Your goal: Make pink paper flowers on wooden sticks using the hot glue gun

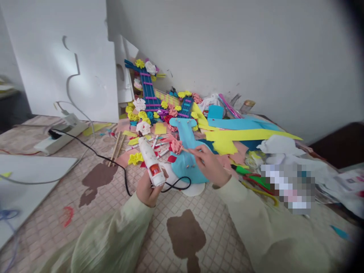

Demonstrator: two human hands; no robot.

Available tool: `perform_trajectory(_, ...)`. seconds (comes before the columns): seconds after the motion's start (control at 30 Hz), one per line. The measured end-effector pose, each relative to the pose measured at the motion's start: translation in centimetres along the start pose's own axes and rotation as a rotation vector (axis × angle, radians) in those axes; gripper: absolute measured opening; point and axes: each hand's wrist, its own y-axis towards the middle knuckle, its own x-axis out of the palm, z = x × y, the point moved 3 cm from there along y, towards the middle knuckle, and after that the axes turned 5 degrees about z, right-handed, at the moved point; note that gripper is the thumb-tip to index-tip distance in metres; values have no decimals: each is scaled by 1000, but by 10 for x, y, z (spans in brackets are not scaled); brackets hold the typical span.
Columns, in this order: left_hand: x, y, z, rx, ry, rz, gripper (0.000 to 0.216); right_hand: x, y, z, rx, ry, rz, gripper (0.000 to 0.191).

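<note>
Wide table [157,235] with a checked cloth, far edge close to a grey wall [227,45]. At the far left corner, a tall white board [93,76], standing up, with a curvy cut in it. By the left edge, a flat white sheet [31,167]. Along the far edge, a big heap of paper flowers, yellow, white and pink, with a dark blue strip [150,91] with purple bars sticking up. Near the middle of the table, neck toward the far edge, a light blue guitar [182,172], with a bit of white under the round end. Toward the far right corner, a long yellow strip [253,134] and a long blue strip [241,123]. Nearer the right edge, white scraps [281,146].

Near the far left corner, a white plug strip [61,132], with a black cord [99,155] winding toward the middle.

Just left of the guitar, left hand [150,189], fingers curled around a white glue gun [148,155], tip toward the far edge. Over the guitar, right hand [210,165], fingers pinched together on the end of a pink flower [175,146]. Flower by the guitar's left side; hard to tell if touching. Left of the glue gun, thin sticks [118,148]. Beside the guitar, a small red petal [172,158].
</note>
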Motion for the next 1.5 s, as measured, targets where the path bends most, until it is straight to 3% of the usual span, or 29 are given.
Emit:
perform_trajectory(0.13,-1,-1,-1,-19,6,8,9,25,-3,2,-26,-118,-45,26)
perform_trajectory(0.37,0,-3,-3,44,52,7,11,27,-2,8,-50,-260,-19,27)
perform_trajectory(1.2,-1,0,2,95,18,-4,11,43,-2,12,-38,-200,-86,24)
perform_trajectory(1.5,1,0,1,74,5,-22,10,33,0,10,10,-150,-43,22)
